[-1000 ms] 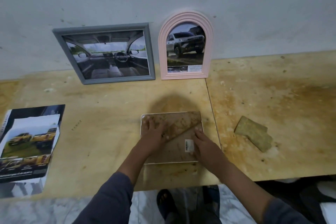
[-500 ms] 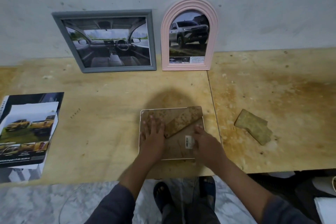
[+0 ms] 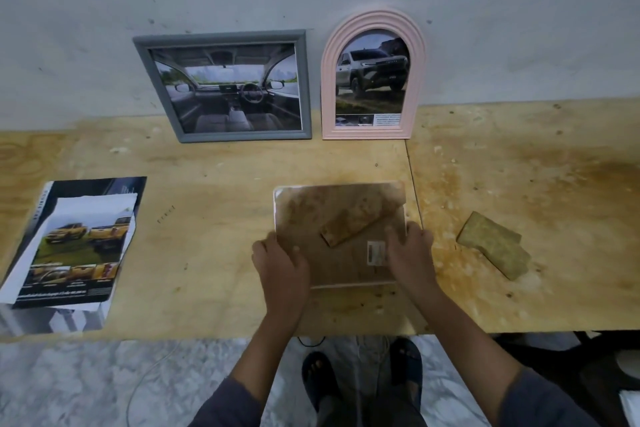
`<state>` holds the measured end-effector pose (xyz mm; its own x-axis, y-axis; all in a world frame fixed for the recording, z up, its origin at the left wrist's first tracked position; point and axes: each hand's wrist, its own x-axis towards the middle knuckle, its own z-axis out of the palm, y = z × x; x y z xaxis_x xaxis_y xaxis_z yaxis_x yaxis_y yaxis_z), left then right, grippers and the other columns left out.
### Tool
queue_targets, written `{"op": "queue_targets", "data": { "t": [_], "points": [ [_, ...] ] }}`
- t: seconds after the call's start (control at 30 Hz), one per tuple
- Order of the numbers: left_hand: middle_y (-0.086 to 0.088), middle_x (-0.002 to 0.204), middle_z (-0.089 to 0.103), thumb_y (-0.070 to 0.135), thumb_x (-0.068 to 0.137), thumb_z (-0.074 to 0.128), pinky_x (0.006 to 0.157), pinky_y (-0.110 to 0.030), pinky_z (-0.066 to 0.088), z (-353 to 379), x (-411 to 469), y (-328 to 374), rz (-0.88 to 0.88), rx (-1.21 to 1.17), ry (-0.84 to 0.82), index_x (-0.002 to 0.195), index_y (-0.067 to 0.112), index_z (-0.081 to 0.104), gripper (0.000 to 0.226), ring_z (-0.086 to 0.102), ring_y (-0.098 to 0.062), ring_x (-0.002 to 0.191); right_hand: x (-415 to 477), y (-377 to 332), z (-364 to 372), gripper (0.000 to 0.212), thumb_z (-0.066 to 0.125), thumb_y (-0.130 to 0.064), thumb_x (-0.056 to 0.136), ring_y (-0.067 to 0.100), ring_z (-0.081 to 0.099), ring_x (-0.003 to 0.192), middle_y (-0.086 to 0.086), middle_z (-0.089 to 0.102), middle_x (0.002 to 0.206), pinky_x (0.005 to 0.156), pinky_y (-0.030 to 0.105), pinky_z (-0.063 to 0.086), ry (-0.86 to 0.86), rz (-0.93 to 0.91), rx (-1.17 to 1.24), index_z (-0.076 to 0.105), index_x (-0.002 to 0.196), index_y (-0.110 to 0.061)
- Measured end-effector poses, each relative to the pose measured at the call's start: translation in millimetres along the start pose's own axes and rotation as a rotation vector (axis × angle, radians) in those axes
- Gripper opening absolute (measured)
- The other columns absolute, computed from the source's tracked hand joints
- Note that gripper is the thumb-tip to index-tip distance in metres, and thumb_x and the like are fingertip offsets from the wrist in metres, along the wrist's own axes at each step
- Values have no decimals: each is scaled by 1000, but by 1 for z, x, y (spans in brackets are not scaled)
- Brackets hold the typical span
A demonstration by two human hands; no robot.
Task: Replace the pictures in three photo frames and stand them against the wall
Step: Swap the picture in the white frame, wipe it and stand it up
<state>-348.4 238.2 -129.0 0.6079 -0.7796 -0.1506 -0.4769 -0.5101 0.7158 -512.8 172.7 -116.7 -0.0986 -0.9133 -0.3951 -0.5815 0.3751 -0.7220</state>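
Observation:
A white-edged photo frame (image 3: 337,218) lies face down in the middle of the wooden table (image 3: 207,246), its stained brown back and fold-out stand up. My left hand (image 3: 282,262) grips its lower left edge, fingers curled around the side. On the lower right edge, my right hand (image 3: 408,253) holds it the same way, beside a small barcode sticker. Against the wall stand a grey rectangular frame (image 3: 228,87) with a car-interior picture and a pink arched frame (image 3: 372,76) with a pickup-truck picture.
A stack of car brochures and cut pages (image 3: 74,246) lies at the table's left. A loose brown stand piece (image 3: 493,244) lies to the right. My feet in sandals (image 3: 363,378) and a cable show on the marble floor below the table edge.
Both hands have slid from resting on the frame's back outward to its left and right edges. The frame looks slightly raised at its near edge.

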Motion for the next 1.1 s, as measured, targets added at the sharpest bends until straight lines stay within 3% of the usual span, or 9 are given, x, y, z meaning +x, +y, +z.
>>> {"op": "queue_targets", "data": {
  "t": [0.13,0.23,0.33,0.43,0.53,0.63,0.8,0.9,1.1],
  "points": [
    [5,114,46,11,99,37,86,-7,38,-12,1,29,65,-447,108,125,13,47,28,45,8,101,-6,-17,-18,17,32,-29,100,19,57,100,8,45,117,79,44,53,69,5,845,44,109,-20],
    [2,127,52,13,100,35,98,-23,44,-10,5,36,-71,-751,-72,132,16,47,34,50,-9,119,-6,-7,-26,23,33,-22,98,19,60,89,2,63,94,83,49,52,-11,69,1371,53,108,-19],
    [-7,120,60,8,98,38,89,-30,55,-6,11,31,-253,-995,-213,124,12,55,31,59,-19,111,3,16,-25,33,32,-27,94,24,61,90,5,69,88,81,41,52,-3,182,1519,62,104,-18],
    [-8,106,65,3,96,40,78,-28,58,2,9,13,-401,-1093,-248,113,8,60,27,63,-20,98,13,38,-14,29,35,-19,97,27,56,103,9,61,108,75,31,55,89,170,1338,59,113,-14],
    [-4,93,64,2,96,37,70,-20,56,9,8,0,-469,-1043,-243,124,-2,50,31,62,-15,86,19,53,-8,25,42,-10,95,28,55,108,8,59,115,85,41,50,112,165,1131,60,113,-11],
    [-6,95,62,-1,94,37,73,-20,52,13,10,-13,-509,-898,-191,124,-7,48,32,60,-11,80,24,58,-12,28,44,-7,95,27,61,101,12,60,119,75,35,54,54,145,875,57,120,-8],
    [-8,112,61,6,97,34,69,-21,49,19,3,-24,-404,-692,-103,115,5,60,31,57,-14,93,40,54,-44,31,41,2,94,16,57,111,2,62,118,95,34,45,-21,-10,439,60,113,-13],
    [1,113,60,12,97,39,71,-17,43,24,-6,-25,-302,-555,-60,120,13,59,30,54,-13,99,45,56,-76,33,47,6,89,14,53,111,0,59,115,95,29,42,158,-142,245,60,116,-8],
    [-1,121,58,15,98,41,94,-35,46,36,-17,-37,-153,-418,16,118,18,61,28,53,-15,110,51,124,-85,45,54,-21,92,27,26,141,10,36,149,112,44,26,244,-130,-334,47,136,-10]
  ]
}}
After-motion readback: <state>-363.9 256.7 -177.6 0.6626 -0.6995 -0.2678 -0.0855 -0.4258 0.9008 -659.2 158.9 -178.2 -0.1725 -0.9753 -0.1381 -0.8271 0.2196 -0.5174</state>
